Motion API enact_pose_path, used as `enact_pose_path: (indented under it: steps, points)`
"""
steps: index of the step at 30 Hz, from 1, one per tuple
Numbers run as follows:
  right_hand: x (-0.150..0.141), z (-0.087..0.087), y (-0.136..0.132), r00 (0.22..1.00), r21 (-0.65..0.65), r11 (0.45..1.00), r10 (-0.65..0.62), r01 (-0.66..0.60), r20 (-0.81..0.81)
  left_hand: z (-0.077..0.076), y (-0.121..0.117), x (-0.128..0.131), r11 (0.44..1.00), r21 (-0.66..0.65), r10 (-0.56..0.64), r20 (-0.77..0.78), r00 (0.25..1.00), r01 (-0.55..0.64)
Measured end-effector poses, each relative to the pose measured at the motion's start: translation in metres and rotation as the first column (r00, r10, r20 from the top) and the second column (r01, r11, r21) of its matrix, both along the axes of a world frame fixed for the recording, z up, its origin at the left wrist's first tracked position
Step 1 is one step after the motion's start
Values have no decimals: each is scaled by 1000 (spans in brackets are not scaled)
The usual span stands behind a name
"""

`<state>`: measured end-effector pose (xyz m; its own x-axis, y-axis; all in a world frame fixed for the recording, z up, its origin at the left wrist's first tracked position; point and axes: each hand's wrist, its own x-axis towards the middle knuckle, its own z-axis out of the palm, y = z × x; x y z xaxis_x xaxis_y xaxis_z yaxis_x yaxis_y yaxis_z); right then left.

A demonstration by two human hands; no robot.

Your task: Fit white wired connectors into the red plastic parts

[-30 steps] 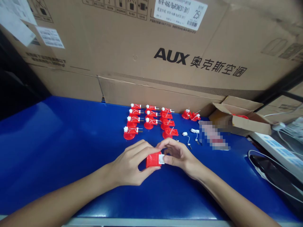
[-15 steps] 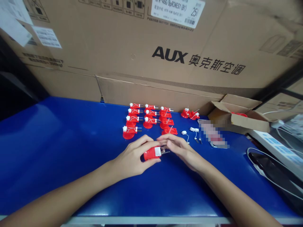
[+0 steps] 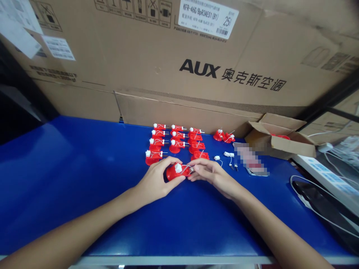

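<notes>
My left hand (image 3: 155, 180) grips a red plastic part (image 3: 174, 174) with a white connector (image 3: 178, 168) on top of it. A thin wire runs from the connector toward my right hand (image 3: 211, 175). Those fingertips meet the part's right end, and I cannot tell whether they grip the wire. Just beyond my hands stand several similar red parts (image 3: 153, 158) in rows, with white connectors and metal pins. Loose white connectors with wires (image 3: 217, 158) lie to the right of my right hand.
Everything sits on a blue table (image 3: 84, 209) against a large AUX cardboard carton (image 3: 196, 86). An open cardboard box (image 3: 286, 144) holds something red. A pixelated flat item (image 3: 249, 160), a white power strip (image 3: 319, 178), a black device (image 3: 316, 201) and a cable lie at the right.
The red part has turned, bringing the white connector from its end to its top, with the wire showing. My hands have drawn closer to the rows, and the view has shifted slightly.
</notes>
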<state>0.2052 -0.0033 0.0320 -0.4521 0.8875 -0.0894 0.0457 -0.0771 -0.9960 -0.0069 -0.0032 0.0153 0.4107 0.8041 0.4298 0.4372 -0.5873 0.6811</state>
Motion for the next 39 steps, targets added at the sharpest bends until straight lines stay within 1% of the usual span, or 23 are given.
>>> enact_pose_path:
  steps: [3, 6, 8, 11, 15, 18, 21, 24, 26, 32, 36, 39]
  points:
    - [-2, -5, 1, 998, -15, 999, -52, 52, 18, -4, 2, 0, 994, -105, -34, 21, 999, 36]
    - [-4, -8, 2, 991, 20, 993, -118, 117, 58, -9, 3, 1, 983, -155, -89, 45, 995, 95]
    - [-5, -8, 3, 986, 88, 987, -140, 132, 90, -10, 2, 2, 977, -167, -127, 32, 991, 131]
    - [-5, -8, 3, 981, 190, 974, -149, 124, 123, -8, 2, 3, 969, -173, -179, 1, 984, 177]
    - [-4, -8, 3, 977, 264, 960, -141, 96, 158, -4, 3, 3, 962, -191, -203, -21, 979, 195]
    - [-4, -10, 2, 970, 297, 945, -189, 137, 152, -3, 3, 4, 963, -188, -201, -18, 979, 194]
    - [-4, -12, 2, 969, 258, 949, -219, 183, 117, -3, 3, 5, 962, -204, -190, -11, 982, 184]
    - [-4, -11, 3, 980, 161, 972, -183, 169, 79, -6, 5, 5, 956, -229, -188, 4, 982, 184]
    - [-4, -10, 4, 984, 126, 981, -159, 148, 82, -8, 7, 5, 955, -234, -181, 26, 983, 182]
    - [2, -5, 5, 968, 210, 971, -160, 118, 195, -13, 9, 4, 954, -242, -169, 56, 984, 177]
    - [4, -5, 5, 950, 200, 978, -115, 57, 291, -14, 10, 3, 947, -273, -156, 67, 986, 168]
    - [5, -5, 4, 939, 193, 980, -104, 41, 328, -14, 12, 4, 941, -294, -150, 84, 985, 168]
